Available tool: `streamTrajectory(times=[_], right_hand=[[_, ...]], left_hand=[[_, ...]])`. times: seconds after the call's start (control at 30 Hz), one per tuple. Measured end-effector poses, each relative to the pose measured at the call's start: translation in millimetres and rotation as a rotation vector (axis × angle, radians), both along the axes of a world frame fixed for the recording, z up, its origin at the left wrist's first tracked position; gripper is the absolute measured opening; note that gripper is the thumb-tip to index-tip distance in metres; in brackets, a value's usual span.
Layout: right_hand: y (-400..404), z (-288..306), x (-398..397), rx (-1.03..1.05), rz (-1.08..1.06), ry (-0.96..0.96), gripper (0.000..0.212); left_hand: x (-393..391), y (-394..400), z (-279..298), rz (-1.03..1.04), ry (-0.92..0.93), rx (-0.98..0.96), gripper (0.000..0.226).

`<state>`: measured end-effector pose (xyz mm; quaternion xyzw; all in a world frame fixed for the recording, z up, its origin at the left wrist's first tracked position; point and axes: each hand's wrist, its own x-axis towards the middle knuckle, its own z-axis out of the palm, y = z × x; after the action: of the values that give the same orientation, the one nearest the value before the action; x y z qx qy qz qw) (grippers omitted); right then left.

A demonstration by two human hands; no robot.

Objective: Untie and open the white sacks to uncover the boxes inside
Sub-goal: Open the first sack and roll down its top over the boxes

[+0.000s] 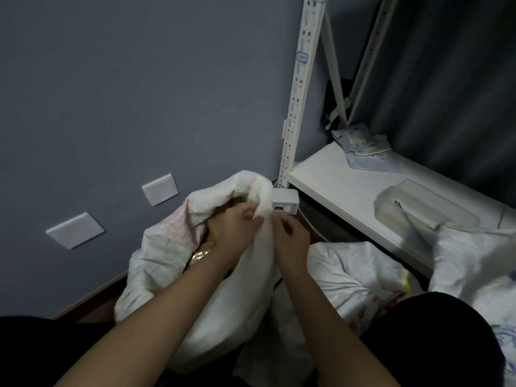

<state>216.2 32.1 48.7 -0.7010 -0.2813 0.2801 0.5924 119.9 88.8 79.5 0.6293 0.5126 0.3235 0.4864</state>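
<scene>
Head view. My left hand (237, 224) and right hand (290, 238) meet at the centre of the frame on the mouth of the white sack (167, 247), each grip pinching a fold of its cloth between curled fingers and thumb. I hold the rim raised and gathered so that the opening faces upward and stays wide; letting go would probably let the limp cloth fall back over the contents. The sack stands on the floor against the grey wall (111, 93), left of centre, its mouth already loose. Inside, just left of my left hand, brown boxes (209, 236) show through the gap, partly uncovered; how many there are I cannot tell. A second white sack (349, 275) lies just right of my right forearm, and whether it is tied is not visible. At right, a white shelf (335, 185) carries a translucent container (418, 208) and some packets (363, 146). The next move, I judge, is to roll the rim down over the boxes.
</scene>
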Motion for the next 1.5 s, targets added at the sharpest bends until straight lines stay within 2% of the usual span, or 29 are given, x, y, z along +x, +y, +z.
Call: streamTrajectory(times=[0.13,0.2,0.23,0.33,0.37,0.4,0.43,0.5,0.57,0.67,0.77,0.8,0.87,0.9,0.93,1.0,1.03,1.07,1.1,1.17,1.2,1.27,1.33,1.4,1.47,1.5], right_hand=[[-8,-10,-8,-0.128,0.261,-0.226,0.041],[-9,-9,-7,-0.127,0.209,-0.152,0.043],[-9,-7,-2,-0.076,0.188,0.006,0.040],[-7,-9,5,0.164,0.209,0.750,0.037],[-7,-11,4,0.184,0.162,0.832,0.040],[-7,-14,1,0.131,0.092,0.781,0.040],[-8,-15,-3,0.043,0.008,0.621,0.036],[-9,-15,-9,-0.076,-0.099,0.180,0.022],[-13,-11,-9,-0.042,-0.060,-0.124,0.018],[-19,-13,-14,-0.024,0.036,-0.224,0.024],[-22,-18,-28,-0.058,0.162,-0.232,0.044],[-22,-18,-32,-0.087,0.207,-0.210,0.043],[-20,-15,-31,-0.117,0.191,-0.091,0.024],[-19,-13,-28,-0.119,0.158,0.035,0.018],[-18,-11,-24,-0.108,0.163,0.217,0.020],[-20,-10,-21,0.050,0.248,0.678,0.025],[-20,-10,-21,0.123,0.234,0.805,0.026],[-22,-10,-23,0.151,0.182,0.818,0.025],[-24,-10,-24,0.112,0.094,0.714,0.023],[-29,-11,-25,-0.007,-0.042,0.337,0.015],[-31,-11,-26,-0.037,-0.056,0.185,0.012],[-33,-6,-28,-0.054,0.010,0.061,0.016],[-37,-1,-33,-0.069,0.116,0.046,0.026],[-42,2,-36,-0.048,0.171,0.102,0.028],[-43,4,-30,-0.041,0.121,0.300,0.021],[-41,3,-27,-0.025,0.124,0.505,0.015]], left_hand=[[6,-1,6,-0.035,-0.026,0.035,0.028],[8,-3,12,-0.080,-0.081,-0.050,0.027],[6,-4,13,-0.104,-0.103,-0.125,0.028],[-7,-5,13,-0.169,-0.031,-0.242,0.029],[-12,-5,12,-0.196,0.015,-0.240,0.026],[-15,-8,12,-0.221,0.055,-0.208,0.020],[-16,-10,11,-0.234,0.080,-0.160,0.017],[-15,-12,7,-0.207,0.050,-0.082,0.018],[-12,-17,7,-0.158,0.003,-0.012,0.025],[-9,-22,7,-0.135,0.001,0.050,0.025],[-9,-30,16,-0.168,-0.096,-0.083,0.033],[-11,-31,19,-0.197,-0.138,-0.151,0.035],[-17,-31,21,-0.268,-0.188,-0.251,0.032],[-21,-30,20,-0.291,-0.179,-0.269,0.029],[-25,-28,18,-0.283,-0.139,-0.267,0.028],[-32,-25,12,-0.197,-0.024,-0.207,0.022],[-35,-26,9,-0.166,0.001,-0.189,0.015],[-36,-27,6,-0.147,0.002,-0.194,0.011],[-35,-28,3,-0.129,-0.011,-0.211,0.010],[-34,-28,-4,-0.082,0.007,-0.164,0.011],[-33,-28,-6,-0.065,0.036,-0.108,0.010],[-29,-31,-3,-0.082,0.092,0.022,0.010],[-26,-32,-2,-0.135,0.118,0.061,0.018],[-28,-33,-2,-0.177,0.070,-0.100,0.026],[-33,-33,0,-0.216,0.004,-0.295,0.031],[-35,-34,0,-0.248,-0.017,-0.316,0.032]])
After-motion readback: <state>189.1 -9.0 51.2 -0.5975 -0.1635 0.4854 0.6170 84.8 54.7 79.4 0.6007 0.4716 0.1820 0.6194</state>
